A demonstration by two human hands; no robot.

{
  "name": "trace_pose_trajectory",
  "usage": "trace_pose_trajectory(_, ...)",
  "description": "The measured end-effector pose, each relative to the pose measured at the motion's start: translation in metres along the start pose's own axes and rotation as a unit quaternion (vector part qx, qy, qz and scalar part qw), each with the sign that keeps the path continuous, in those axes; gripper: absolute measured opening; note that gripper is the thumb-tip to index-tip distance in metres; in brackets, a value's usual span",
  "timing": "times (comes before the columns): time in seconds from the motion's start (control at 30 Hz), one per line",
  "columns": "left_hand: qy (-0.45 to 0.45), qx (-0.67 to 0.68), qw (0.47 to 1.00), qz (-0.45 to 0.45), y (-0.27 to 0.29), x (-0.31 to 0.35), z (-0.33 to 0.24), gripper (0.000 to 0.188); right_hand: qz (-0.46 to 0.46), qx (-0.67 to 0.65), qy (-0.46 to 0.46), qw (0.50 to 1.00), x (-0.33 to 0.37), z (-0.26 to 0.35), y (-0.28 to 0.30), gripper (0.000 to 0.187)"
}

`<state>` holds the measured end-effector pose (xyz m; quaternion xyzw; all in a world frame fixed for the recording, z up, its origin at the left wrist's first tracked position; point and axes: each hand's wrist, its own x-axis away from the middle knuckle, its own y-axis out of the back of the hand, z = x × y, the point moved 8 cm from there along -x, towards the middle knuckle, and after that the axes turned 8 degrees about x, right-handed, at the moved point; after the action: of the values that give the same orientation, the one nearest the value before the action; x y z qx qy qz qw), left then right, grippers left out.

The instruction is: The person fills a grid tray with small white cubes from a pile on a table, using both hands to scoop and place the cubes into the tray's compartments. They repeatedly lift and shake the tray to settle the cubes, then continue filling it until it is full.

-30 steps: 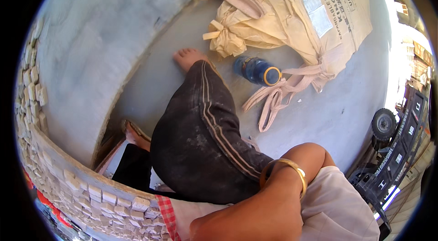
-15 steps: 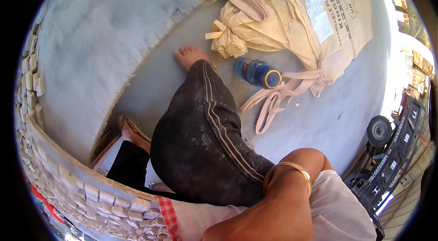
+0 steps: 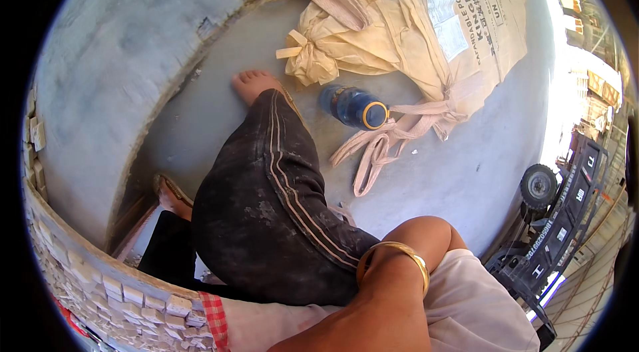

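Observation:
A bare forearm with a gold bangle (image 3: pixel 403 255) rises from the lower edge. It seems to be my left arm, crossing toward the right. My left hand (image 3: pixel 436 232) is bent over at the wrist against pale cloth (image 3: pixel 476 305); its fingers are hidden, so its grip does not show. My right hand is not visible. Beyond the dark striped trouser leg (image 3: pixel 266 199), a blue bottle (image 3: pixel 343 104) with a yellow-ringed lid lies on its side. It touches neither hand. A pale cloth with a red checked edge (image 3: pixel 214 321) lies beneath the arm.
A large tan sack (image 3: pixel 379 25) with pink straps (image 3: pixel 379 159) lies on the grey floor (image 3: pixel 452 165). A bare foot (image 3: pixel 256 85) rests near it. Stacked pale bricks (image 3: pixel 126 302) curve along the left. A dark vehicle (image 3: pixel 552 219) stands at the right.
The whole view has shifted, so the sack, bottle, leg and arm appear farther left. My left hand keeps its bent pose on the pale cloth.

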<state>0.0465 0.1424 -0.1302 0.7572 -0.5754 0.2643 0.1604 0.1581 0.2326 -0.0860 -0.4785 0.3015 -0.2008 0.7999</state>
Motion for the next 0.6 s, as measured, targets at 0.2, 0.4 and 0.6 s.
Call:
trace_pose_trajectory(0.2,0.003,0.001,1.0,0.003,-0.002,-0.001,0.002,0.038,-0.02,0.062,0.054,0.996,-0.002,0.011,0.0,0.024)
trace_pose_trajectory(0.4,0.006,0.004,1.0,0.008,-0.004,-0.002,0.002,0.038,-0.017,0.073,0.079,0.994,-0.003,0.006,0.0,0.023)
trace_pose_trajectory(0.6,0.009,0.005,1.0,0.01,-0.005,-0.003,0.002,0.038,0.001,0.003,0.05,0.999,-0.001,0.0,-0.001,0.023)
